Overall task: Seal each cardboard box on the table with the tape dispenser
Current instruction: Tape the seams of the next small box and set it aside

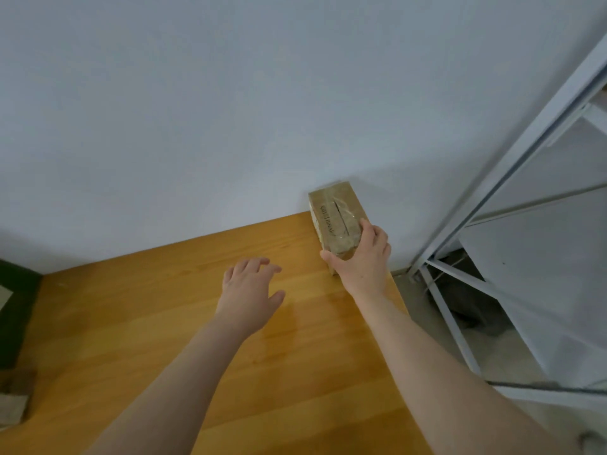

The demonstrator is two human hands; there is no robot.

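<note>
A small brown cardboard box [335, 218] stands at the far right corner of the wooden table [164, 323], against the wall. Clear shiny tape covers its top seam. My right hand [361, 257] grips the box's near end, thumb on the left side and fingers on the right. My left hand [251, 290] hovers over the table to the left of the box, fingers spread and holding nothing. No tape dispenser is in view.
A white wall rises behind the table. A white metal shelf frame [509, 192] stands to the right, beyond the table's right edge. A dark object [16, 307] and part of another cardboard box [13, 405] lie at the left edge.
</note>
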